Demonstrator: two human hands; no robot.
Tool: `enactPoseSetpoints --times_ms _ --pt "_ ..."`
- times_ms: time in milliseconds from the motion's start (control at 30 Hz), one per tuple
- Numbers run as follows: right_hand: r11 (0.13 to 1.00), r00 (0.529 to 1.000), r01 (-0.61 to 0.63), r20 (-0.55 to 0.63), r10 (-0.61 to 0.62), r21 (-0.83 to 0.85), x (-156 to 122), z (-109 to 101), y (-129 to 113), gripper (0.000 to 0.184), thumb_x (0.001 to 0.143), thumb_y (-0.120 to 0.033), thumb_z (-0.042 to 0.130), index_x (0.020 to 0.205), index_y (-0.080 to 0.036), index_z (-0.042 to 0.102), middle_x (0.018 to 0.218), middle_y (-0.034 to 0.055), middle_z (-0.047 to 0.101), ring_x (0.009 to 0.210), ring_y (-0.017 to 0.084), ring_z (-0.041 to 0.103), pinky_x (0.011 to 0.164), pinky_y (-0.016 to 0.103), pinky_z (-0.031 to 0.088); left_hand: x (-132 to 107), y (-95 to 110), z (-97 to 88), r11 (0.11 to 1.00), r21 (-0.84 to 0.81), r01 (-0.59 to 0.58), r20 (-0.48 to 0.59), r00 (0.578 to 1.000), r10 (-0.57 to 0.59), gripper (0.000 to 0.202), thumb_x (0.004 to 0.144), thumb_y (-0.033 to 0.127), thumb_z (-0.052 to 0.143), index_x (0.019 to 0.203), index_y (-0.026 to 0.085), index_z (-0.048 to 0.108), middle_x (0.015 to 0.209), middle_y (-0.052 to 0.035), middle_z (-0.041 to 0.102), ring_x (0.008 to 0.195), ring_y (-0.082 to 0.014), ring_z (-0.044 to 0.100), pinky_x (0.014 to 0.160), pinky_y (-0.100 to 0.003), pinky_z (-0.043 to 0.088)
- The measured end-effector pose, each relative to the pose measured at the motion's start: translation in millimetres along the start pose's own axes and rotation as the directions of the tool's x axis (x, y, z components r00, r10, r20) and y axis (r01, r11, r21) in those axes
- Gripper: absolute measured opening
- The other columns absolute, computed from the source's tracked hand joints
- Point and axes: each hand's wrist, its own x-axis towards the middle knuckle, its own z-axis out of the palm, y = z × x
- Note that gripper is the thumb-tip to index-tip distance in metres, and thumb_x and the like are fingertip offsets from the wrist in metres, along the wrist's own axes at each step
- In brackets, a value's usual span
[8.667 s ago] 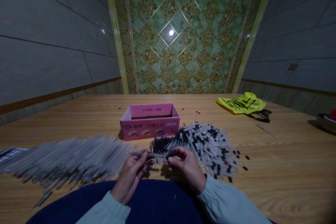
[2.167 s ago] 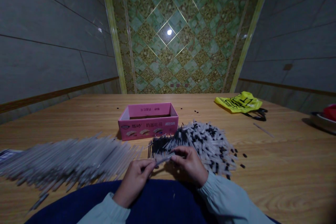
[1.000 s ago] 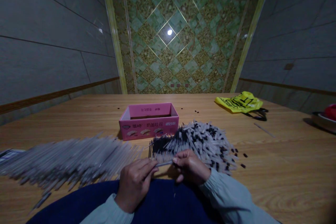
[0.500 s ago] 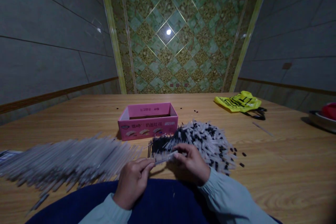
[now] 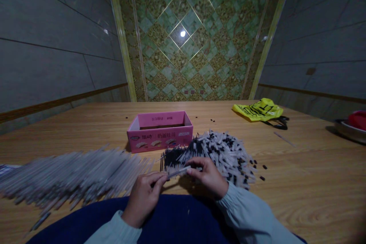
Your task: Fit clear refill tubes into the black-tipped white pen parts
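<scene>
Between my two hands is a thin, translucent, pen-like tube [image 5: 178, 171]. My left hand [image 5: 147, 194] pinches its left end between thumb and fingers, and my right hand [image 5: 207, 175] is closed on the right end, where a whitish piece shows. Just beyond the right hand lies a heap of short whitish tubes [image 5: 225, 152] mixed with small black plugs. Thin black sticks [image 5: 173, 157] lie at the left side of that heap. To the left of my hands spreads a wide pile of long translucent tubes [image 5: 77, 175].
A pink open-topped box [image 5: 161, 139] stands behind the heap. A yellow plastic bag [image 5: 259, 110] lies at the back right, with a lone tube [image 5: 284, 139] nearer. At the far right edge sits a dish [image 5: 350, 131] with something red. Loose black plugs [image 5: 263, 178] dot the wooden table.
The view has shifted very slightly. My right hand has moved a little along the tube, and more of the tube's whitish end shows. Both hands still hold it.
</scene>
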Motion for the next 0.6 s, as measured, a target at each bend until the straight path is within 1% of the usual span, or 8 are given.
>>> enactPoseSetpoints --times_ms 100,200,267,367,467,600 --pt "0.997 0.999 0.038 0.006 -0.038 -0.066 0 -1 -3 0.017 0.074 -0.026 0.065 0.084 -0.014 0.070 0.073 0.0040 0.066 0.067 0.016 0.058 0.060 0.024 0.044 1 2 0.7 0.997 -0.057 0.043 0.039 0.998 -0.040 0.027 0.083 0.031 0.050 0.082 0.020 0.074 0.081 -0.0044 0.075 0.078 -0.0192 0.068 0.071 -0.026 0.051" --pt "0.987 0.996 0.092 0.018 -0.090 -0.129 -1 -1 -8 0.016 0.076 -0.025 0.064 0.086 -0.015 0.070 0.076 0.0051 0.068 0.072 0.017 0.059 0.063 0.025 0.044 2 5 0.7 0.991 -0.103 0.082 0.078 0.994 -0.074 0.032 0.084 0.033 0.048 0.071 0.018 0.073 0.071 -0.0025 0.073 0.071 -0.0189 0.067 0.066 -0.026 0.050" --pt "0.974 0.990 0.141 0.026 -0.139 -0.179 -2 -1 -10 0.015 0.077 -0.024 0.063 0.087 -0.016 0.071 0.075 0.0050 0.067 0.072 0.017 0.059 0.064 0.025 0.043 2 6 0.5 0.988 -0.122 0.098 0.088 0.992 -0.087 0.034 0.084 0.034 0.048 0.065 0.017 0.072 0.067 -0.0021 0.072 0.066 -0.0186 0.065 0.061 -0.025 0.049" --pt "0.946 0.981 0.192 0.020 -0.194 -0.262 -4 1 -12 0.013 0.079 -0.021 0.061 0.086 -0.017 0.071 0.075 0.0050 0.067 0.072 0.017 0.059 0.065 0.025 0.043 1 7 0.2 0.984 -0.145 0.102 0.082 0.993 -0.090 0.034 0.083 0.034 0.049 0.063 0.017 0.071 0.067 -0.0024 0.072 0.063 -0.0180 0.063 0.057 -0.024 0.047" --pt "0.935 0.979 0.197 0.011 -0.203 -0.296 -5 4 -12 0.013 0.079 -0.019 0.060 0.086 -0.017 0.071 0.076 0.0052 0.067 0.073 0.018 0.060 0.065 0.025 0.042 1 6 0.7 0.983 -0.159 0.090 0.068 0.994 -0.080 0.034 0.082 0.035 0.049 0.063 0.017 0.070 0.065 -0.0026 0.071 0.062 -0.0182 0.062 0.058 -0.025 0.047" --pt "0.943 0.983 0.180 0.020 -0.181 -0.279 -5 5 -14 0.013 0.079 -0.018 0.060 0.086 -0.018 0.071 0.077 0.0046 0.068 0.073 0.018 0.060 0.065 0.025 0.042 2 5 1.5 0.986 -0.126 0.109 0.074 0.992 -0.100 0.035 0.083 0.036 0.048 0.062 0.017 0.069 0.063 -0.0028 0.069 0.063 -0.0185 0.062 0.058 -0.025 0.046"
